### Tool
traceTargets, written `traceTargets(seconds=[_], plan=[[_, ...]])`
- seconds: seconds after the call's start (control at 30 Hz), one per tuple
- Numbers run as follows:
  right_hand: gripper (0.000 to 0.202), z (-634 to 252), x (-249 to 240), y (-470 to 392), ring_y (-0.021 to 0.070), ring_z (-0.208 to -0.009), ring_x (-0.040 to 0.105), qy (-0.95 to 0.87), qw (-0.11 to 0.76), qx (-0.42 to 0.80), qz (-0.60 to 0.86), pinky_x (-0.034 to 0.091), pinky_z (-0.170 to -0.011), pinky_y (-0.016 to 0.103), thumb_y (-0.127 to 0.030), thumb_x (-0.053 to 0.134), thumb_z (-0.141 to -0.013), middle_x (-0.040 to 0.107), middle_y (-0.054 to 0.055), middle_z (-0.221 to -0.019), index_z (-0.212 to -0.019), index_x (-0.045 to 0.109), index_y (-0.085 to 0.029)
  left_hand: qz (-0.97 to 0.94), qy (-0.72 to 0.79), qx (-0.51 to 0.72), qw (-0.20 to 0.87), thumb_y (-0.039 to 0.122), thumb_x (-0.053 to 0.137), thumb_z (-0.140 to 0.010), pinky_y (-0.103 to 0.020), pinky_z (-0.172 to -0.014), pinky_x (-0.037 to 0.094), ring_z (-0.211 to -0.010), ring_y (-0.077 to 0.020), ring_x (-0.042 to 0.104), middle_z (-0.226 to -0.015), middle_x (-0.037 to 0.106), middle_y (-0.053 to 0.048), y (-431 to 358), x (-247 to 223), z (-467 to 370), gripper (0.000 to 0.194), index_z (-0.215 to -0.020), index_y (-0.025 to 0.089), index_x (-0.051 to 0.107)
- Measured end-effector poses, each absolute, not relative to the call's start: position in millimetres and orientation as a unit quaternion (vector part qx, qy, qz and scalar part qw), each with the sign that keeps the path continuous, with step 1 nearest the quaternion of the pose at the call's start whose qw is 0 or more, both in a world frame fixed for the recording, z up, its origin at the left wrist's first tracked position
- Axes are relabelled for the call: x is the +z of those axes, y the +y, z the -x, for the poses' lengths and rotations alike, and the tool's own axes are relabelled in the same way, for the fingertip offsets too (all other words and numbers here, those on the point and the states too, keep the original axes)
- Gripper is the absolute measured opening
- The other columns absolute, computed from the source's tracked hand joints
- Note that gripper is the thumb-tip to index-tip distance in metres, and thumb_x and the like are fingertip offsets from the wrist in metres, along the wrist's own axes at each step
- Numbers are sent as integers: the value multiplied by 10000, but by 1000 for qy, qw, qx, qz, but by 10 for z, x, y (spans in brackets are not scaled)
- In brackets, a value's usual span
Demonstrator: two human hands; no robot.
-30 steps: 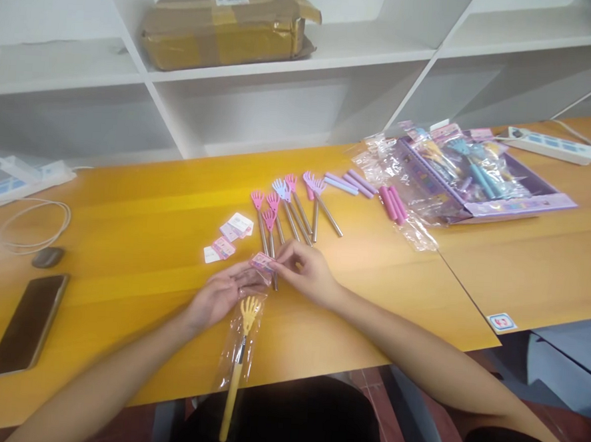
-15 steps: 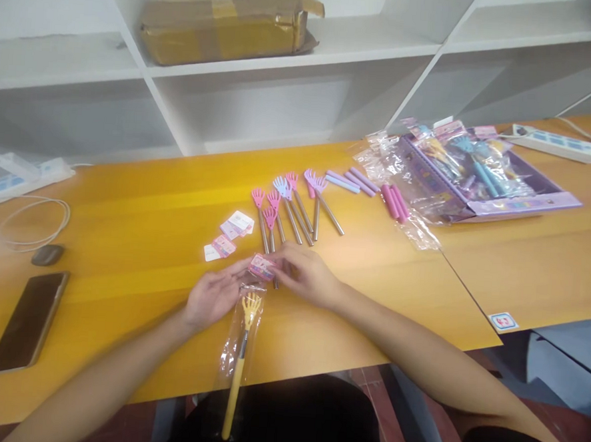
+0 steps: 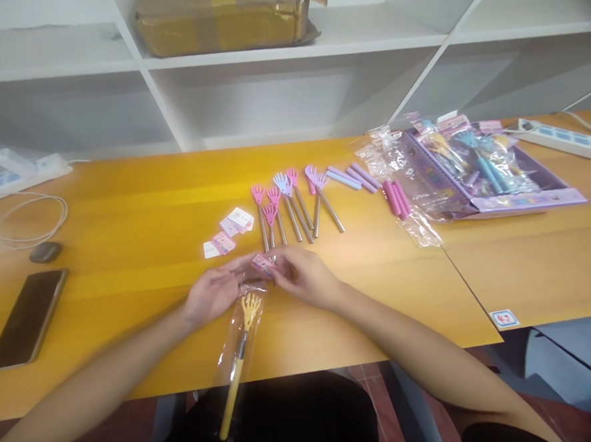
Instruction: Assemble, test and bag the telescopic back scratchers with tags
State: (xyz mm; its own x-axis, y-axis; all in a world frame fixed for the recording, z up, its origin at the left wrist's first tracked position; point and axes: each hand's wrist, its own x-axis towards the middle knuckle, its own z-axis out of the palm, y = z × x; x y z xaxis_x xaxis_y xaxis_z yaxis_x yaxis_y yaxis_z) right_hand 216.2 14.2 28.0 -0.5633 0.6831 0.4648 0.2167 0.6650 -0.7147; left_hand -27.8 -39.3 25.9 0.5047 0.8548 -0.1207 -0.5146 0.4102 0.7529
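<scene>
My right hand (image 3: 305,275) pinches a small pink printed card (image 3: 263,265). My left hand (image 3: 215,292) is beside it, palm up, its fingertips at the card's left edge and its fingers partly hidden. Just below the hands, a yellow hand-shaped scratcher (image 3: 236,377) in a clear bag reaches over the table's front edge. Several pink, blue and purple scratcher heads on metal rods (image 3: 296,211) lie beyond my hands. Left of them are loose cards (image 3: 223,242).
Purple, blue and pink tubes (image 3: 363,178) lie behind on the right. Beside them a purple box (image 3: 527,203) holds bagged scratchers. At the left are a phone (image 3: 26,319), a dark small object (image 3: 46,252) and a power strip (image 3: 22,177). White shelves with a carton (image 3: 222,20) stand behind.
The card has tilted slightly between my hands, and my right fingers have curled a little. The view has shifted slightly.
</scene>
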Motion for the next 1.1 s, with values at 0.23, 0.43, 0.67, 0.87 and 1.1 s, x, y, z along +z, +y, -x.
traceTargets(seconds=[0.23, 0.43, 0.67, 0.87, 1.1], plan=[[186, -2162, 259, 161, 146, -666, 592, -851, 378, 267, 249, 484, -637, 283, -222, 636, -1033, 670, 8, -815, -1214, 680, -231, -328, 247, 426, 806, 455, 455, -1002, -551, -1178, 401, -1387, -378, 569, -1529, 629, -186, -397, 228, 286, 635, -1519, 128, 628], [200, -2176, 235, 185, 183, -738, 630, -886, 355, 195, 225, 490, -679, 317, -198, 613, -1040, 700, 35, -849, -1222, 690, -220, -315, 261, 425, 808, 456, 467, -988, -548, -1167, 416, -1343, -364, 579, -1528, 626, -178, -402, 257, 279, 659, -1535, 121, 618], [354, -2183, 266, 163, 204, -858, 711, -905, 325, 192, 195, 532, -743, 344, -194, 586, -1044, 778, 72, -1044, -1389, 637, -250, -307, 262, 437, 804, 436, 453, -991, -564, -1168, 432, -1358, -365, 585, -1551, 612, -181, -409, 259, 285, 641, -1528, 128, 617], [396, -2191, 263, 164, 219, -837, 703, -897, 335, 182, 223, 528, -739, 357, -197, 575, -1044, 770, 82, -1015, -1437, 591, -237, -297, 269, 459, 793, 432, 444, -995, -564, -1130, 474, -1406, -384, 562, -1619, 561, -167, -402, 297, 292, 628, -1520, 140, 626], [295, -2196, 263, 173, 193, -758, 659, -881, 315, 271, 225, 524, -713, 332, -189, 560, -1045, 723, 27, -848, -1328, 633, -230, -308, 274, 476, 776, 408, 451, -999, -529, -1070, 527, -1442, -389, 535, -1631, 549, -171, -390, 303, 293, 597, -1497, 142, 647]])
